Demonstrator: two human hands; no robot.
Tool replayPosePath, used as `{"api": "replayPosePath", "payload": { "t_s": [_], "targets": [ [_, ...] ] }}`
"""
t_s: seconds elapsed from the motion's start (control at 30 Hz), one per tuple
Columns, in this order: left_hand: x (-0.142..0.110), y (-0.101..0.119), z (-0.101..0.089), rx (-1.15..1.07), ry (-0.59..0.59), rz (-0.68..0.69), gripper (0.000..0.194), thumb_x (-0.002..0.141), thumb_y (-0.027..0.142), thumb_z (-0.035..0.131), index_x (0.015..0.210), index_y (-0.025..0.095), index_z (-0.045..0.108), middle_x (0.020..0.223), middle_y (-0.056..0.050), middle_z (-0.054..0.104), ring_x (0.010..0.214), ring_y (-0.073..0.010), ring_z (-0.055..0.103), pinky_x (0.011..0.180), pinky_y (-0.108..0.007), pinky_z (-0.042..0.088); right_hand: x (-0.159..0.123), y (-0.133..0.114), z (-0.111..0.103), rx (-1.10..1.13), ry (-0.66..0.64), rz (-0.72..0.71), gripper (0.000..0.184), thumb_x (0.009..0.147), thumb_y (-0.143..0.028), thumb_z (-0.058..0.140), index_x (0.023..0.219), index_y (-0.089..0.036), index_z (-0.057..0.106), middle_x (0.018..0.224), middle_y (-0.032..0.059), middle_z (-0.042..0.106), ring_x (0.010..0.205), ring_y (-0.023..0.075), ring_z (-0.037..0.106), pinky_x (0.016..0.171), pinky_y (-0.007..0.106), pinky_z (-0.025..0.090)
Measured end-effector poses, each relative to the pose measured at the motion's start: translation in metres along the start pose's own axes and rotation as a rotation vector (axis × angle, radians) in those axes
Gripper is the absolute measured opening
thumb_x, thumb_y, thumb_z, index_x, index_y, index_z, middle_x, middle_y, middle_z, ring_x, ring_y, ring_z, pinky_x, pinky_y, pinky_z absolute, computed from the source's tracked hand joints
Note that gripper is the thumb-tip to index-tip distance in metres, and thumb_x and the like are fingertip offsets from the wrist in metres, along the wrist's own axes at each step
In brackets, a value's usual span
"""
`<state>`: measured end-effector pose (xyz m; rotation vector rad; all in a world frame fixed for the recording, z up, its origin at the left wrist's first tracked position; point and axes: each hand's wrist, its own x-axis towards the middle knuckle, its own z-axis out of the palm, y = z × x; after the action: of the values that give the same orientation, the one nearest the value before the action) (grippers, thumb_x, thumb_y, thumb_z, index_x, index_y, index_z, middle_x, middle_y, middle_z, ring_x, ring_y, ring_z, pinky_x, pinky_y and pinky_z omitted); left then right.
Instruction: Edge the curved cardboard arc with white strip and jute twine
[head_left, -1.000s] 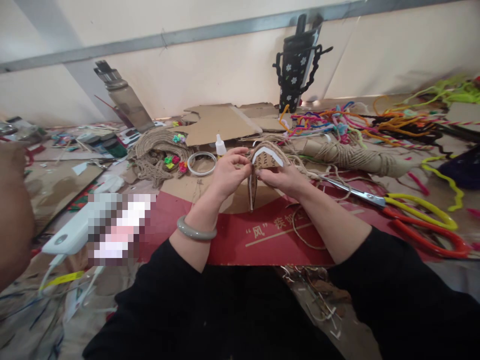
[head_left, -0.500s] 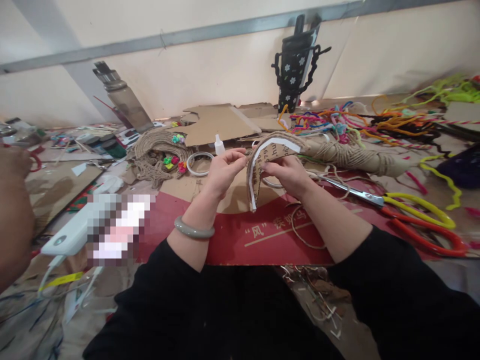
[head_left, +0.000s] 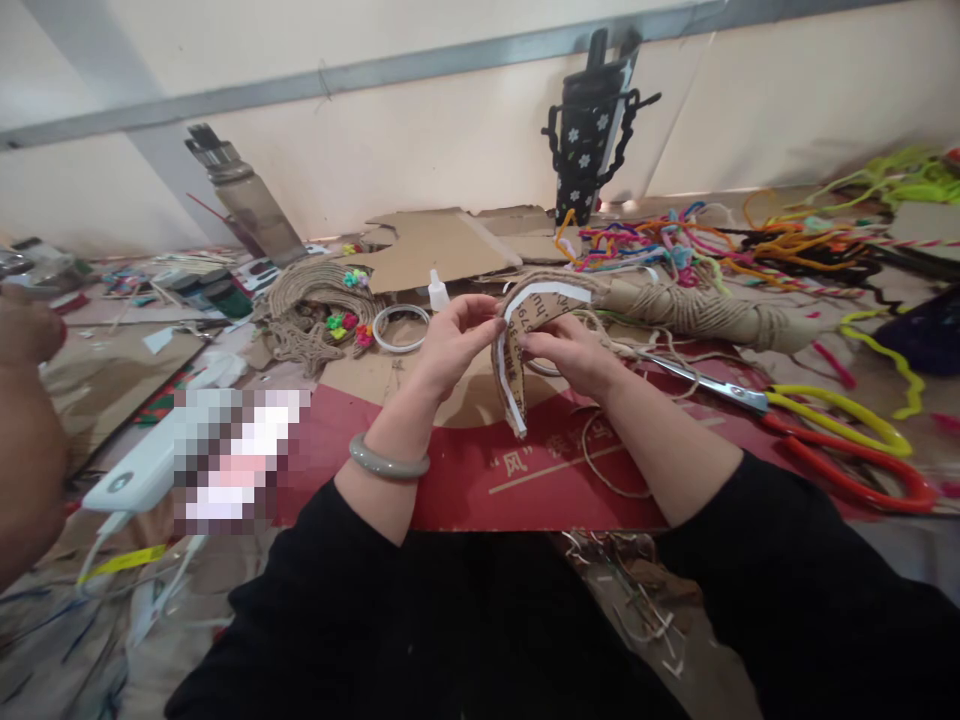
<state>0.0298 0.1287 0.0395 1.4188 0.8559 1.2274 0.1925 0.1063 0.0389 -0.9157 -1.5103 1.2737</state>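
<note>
Between my hands is a curved cardboard arch (head_left: 512, 375), with printed writing on its inner face, a white strip along its edge and brown twine around the outside. My left hand (head_left: 459, 345) pinches its left side, with thumb and fingers closed at the rim. My right hand (head_left: 576, 355) grips it from the right, thumb on the inner face; some of its fingers are hidden behind the cardboard. Below lies a red printed cardboard sheet (head_left: 450, 490). A white glue bottle (head_left: 438, 292) and a white ring (head_left: 400, 329) are just beyond my left hand.
Scissors (head_left: 757, 400) with yellow and red handles lie at right, near a twine-wrapped tube (head_left: 697, 310). Coloured pipe cleaners (head_left: 682, 250), a black tumbler (head_left: 589, 150) and a grey bottle (head_left: 251, 200) stand behind. Another person's arm (head_left: 26, 450) is at far left, near a white power bank (head_left: 142, 465).
The arch has tilted slightly, its lower end shifting a little right and down. My left hand has moved slightly along its rim; my right hand keeps its hold.
</note>
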Motion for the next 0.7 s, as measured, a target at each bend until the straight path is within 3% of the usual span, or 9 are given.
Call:
{"api": "replayPosePath", "payload": {
  "t_s": [0.33,0.7],
  "targets": [
    [-0.0004,-0.0003,0.0009,-0.065,-0.078,-0.005,0.037,0.064,0.033,0.081,0.092,0.017,0.062,0.087,-0.003,0.068,0.082,-0.0125,0.062,0.083,-0.03,0.05,-0.0007,0.0007,-0.0022,0.056,-0.008,0.013,0.032,0.064,-0.032,0.065,0.091,-0.015,0.067,0.088,0.0057,0.067,0.086,0.02,0.061,0.071,0.032,0.05],
    [-0.0019,0.0022,-0.0006,0.0,-0.007,-0.077,0.026,0.069,0.039,0.074,0.083,0.018,0.069,0.078,-0.001,0.067,0.068,-0.0102,0.056,0.067,-0.026,0.046,-0.0019,0.001,0.0,0.074,-0.109,0.08,0.026,0.07,-0.031,0.061,0.089,-0.015,0.07,0.085,0.0069,0.072,0.076,0.0182,0.064,0.065,0.028,0.051]
  ]
}}
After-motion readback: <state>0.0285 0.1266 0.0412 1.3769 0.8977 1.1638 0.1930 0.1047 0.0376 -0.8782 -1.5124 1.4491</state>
